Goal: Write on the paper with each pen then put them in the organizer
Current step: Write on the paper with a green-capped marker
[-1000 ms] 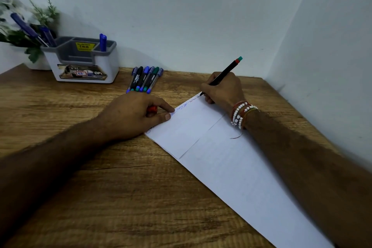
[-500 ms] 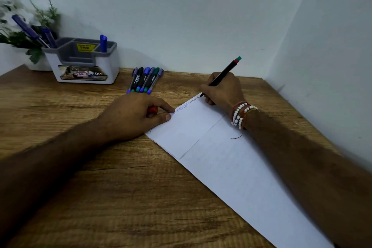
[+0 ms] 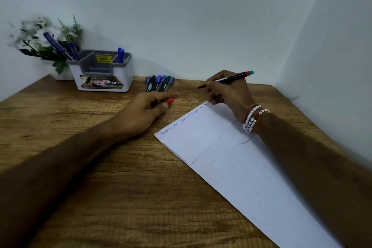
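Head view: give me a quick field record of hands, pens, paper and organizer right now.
right hand: holds black pen with red-and-green end, tip lifted off paper
left hand: off paper, holds red pen cap
white paper sheet: handwriting along top edge
loose pens: six, beside organizer on wooden table
white-and-grey organizer: three blue pens inside

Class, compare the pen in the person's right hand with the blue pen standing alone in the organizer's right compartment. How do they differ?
1. The pen in the right hand has a black body with a red and teal end; the blue pen is blue all over.
2. The held pen lies nearly level above the table, tip uncapped; the blue pen stands upright in the organizer.
3. The held pen is gripped by fingers; the blue pen is untouched.
Both are slim pens.
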